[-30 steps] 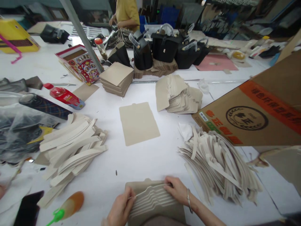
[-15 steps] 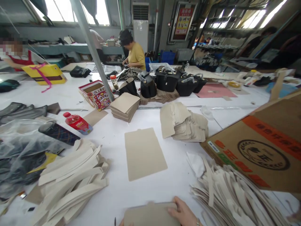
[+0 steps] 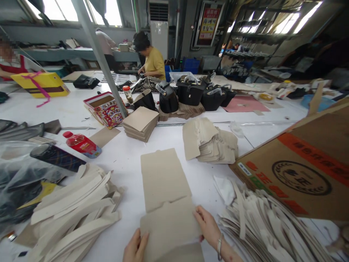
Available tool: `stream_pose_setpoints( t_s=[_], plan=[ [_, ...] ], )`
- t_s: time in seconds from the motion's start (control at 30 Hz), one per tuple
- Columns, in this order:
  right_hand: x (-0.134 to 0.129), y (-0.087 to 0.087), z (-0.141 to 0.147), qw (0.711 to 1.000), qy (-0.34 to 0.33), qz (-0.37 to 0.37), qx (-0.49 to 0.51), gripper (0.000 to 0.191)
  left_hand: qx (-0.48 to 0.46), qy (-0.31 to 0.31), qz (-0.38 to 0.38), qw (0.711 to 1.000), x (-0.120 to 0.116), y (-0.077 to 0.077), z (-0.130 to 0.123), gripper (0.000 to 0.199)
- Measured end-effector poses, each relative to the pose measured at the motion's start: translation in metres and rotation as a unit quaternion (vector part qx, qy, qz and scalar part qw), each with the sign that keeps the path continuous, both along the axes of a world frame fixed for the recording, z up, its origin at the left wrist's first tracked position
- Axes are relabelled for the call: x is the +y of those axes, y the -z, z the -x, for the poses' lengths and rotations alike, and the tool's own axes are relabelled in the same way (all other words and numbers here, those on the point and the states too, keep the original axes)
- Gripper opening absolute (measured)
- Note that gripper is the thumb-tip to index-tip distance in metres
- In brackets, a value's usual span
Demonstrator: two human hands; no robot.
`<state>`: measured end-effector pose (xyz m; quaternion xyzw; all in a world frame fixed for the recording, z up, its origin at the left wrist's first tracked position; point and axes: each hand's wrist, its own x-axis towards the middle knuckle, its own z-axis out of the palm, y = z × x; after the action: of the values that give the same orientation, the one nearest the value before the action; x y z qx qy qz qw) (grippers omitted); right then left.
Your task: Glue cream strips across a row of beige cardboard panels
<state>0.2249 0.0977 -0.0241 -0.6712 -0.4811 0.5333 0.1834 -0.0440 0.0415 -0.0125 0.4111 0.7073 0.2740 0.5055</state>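
Note:
A beige cardboard panel (image 3: pixel 169 220) is held between my two hands, its top edge overlapping a like panel (image 3: pixel 165 178) that lies flat on the white table. My left hand (image 3: pixel 136 245) grips the lower left edge, thumb on top. On the right edge, my right hand (image 3: pixel 207 223) pinches the panel, and a bracelet shows at that wrist. Under the held panel's lower part, another beige surface (image 3: pixel 185 253) shows; I cannot tell whether it is held too.
Beige strips lie in a left pile (image 3: pixel 76 207) and a right pile (image 3: pixel 261 222). Beyond are a panel stack (image 3: pixel 141 123), a fanned heap (image 3: pixel 209 142), a red bottle (image 3: pixel 81 143) and black bags (image 3: pixel 191 92). A carton (image 3: pixel 300 174) stands right. A person in yellow (image 3: pixel 154 62) works opposite.
Both hands have come up and forward from the bottom edge with the panel, which now covers the near edge of the lying one. The view has shifted slightly to the right.

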Motion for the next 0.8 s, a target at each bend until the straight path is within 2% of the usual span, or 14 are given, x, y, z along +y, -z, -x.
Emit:
stream_pose_setpoints(
  t_s=[0.07, 0.17, 0.23, 0.33, 0.47, 0.67, 0.8],
  plan=[
    [0.018, 0.004, 0.000, 0.998, -0.011, -0.035, -0.043, 0.032, 0.031, 0.024, -0.023, 0.999, 0.016, 0.005, 0.004, 0.050],
    [0.034, 0.011, -0.002, 0.981, -0.051, -0.091, -0.163, 0.028, 0.101, 0.052, -0.009, 0.993, 0.033, 0.020, 0.008, 0.043],
    [0.038, 0.015, -0.003, 0.964, -0.078, -0.098, -0.234, 0.026, 0.143, 0.071, 0.017, 0.987, 0.038, 0.030, 0.009, 0.038],
    [0.039, 0.017, -0.003, 0.948, -0.105, -0.087, -0.287, 0.024, 0.166, 0.086, 0.038, 0.982, 0.040, 0.038, 0.010, 0.035],
    [0.040, 0.015, -0.002, 0.936, -0.124, -0.080, -0.319, 0.024, 0.151, 0.086, 0.047, 0.984, 0.043, 0.038, 0.010, 0.034],
    [0.041, 0.013, -0.001, 0.930, -0.130, -0.074, -0.336, 0.026, 0.102, 0.085, 0.094, 0.987, 0.051, 0.026, 0.008, 0.033],
    [0.043, 0.013, -0.001, 0.930, -0.128, -0.061, -0.338, 0.026, 0.114, 0.102, 0.099, 0.983, 0.053, 0.025, 0.009, 0.032]
  ],
)
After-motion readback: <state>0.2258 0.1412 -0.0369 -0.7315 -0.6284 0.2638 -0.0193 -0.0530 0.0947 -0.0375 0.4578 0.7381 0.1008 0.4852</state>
